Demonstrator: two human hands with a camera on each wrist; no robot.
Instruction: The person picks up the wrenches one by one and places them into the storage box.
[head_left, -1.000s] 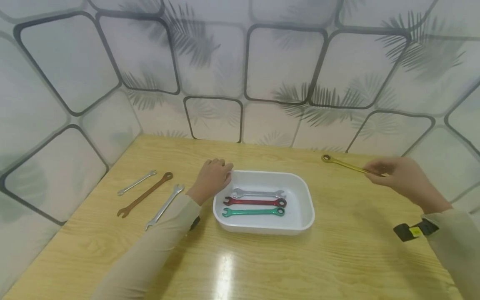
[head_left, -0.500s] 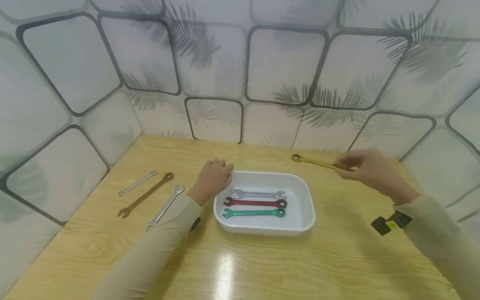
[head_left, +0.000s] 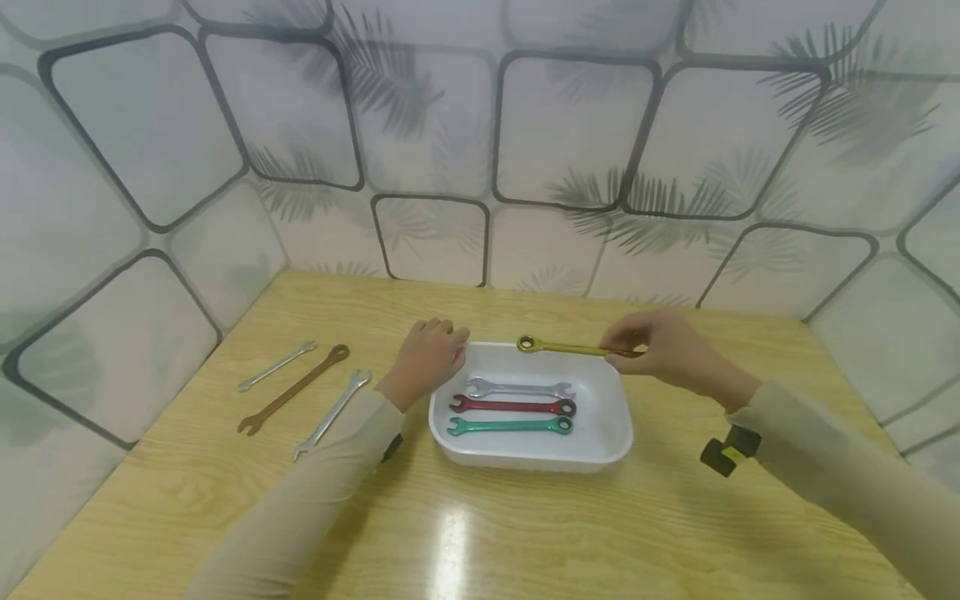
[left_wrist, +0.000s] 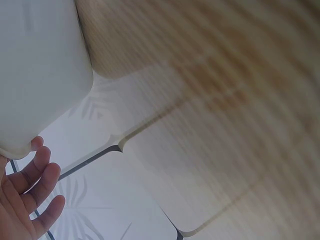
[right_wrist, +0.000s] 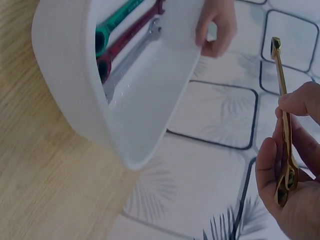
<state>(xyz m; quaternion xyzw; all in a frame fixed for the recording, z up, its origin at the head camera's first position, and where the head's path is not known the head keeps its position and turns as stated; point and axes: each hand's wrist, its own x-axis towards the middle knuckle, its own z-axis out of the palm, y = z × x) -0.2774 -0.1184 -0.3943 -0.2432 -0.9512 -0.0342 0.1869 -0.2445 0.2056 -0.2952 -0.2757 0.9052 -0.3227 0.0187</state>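
Observation:
My right hand [head_left: 663, 350] pinches a gold combination wrench [head_left: 562, 347] by one end, its ring end pointing left. In the head view the wrench overlaps the far rim of a white tray [head_left: 603, 421]; the right wrist view has the gold wrench [right_wrist: 281, 80] apart from the tray, between thumb and fingers. My left hand [head_left: 423, 360] grips the tray's far left corner, the left wrist view showing its fingers [left_wrist: 42, 185] at the rim. Inside the tray lie a silver wrench [head_left: 521, 389], a red wrench [head_left: 513, 405] and a green wrench [head_left: 510, 426], side by side.
Left of the tray, a small silver wrench [head_left: 277, 366], a copper-coloured wrench [head_left: 292, 391] and a larger silver wrench [head_left: 331, 416] lie slanted on the wooden table [head_left: 570, 533]. A patterned wall [head_left: 431, 237] borders the table's far edge.
My right hand has carried the gold wrench leftward from the table's far right to the tray's far rim. The left hand keeps its place on the tray.

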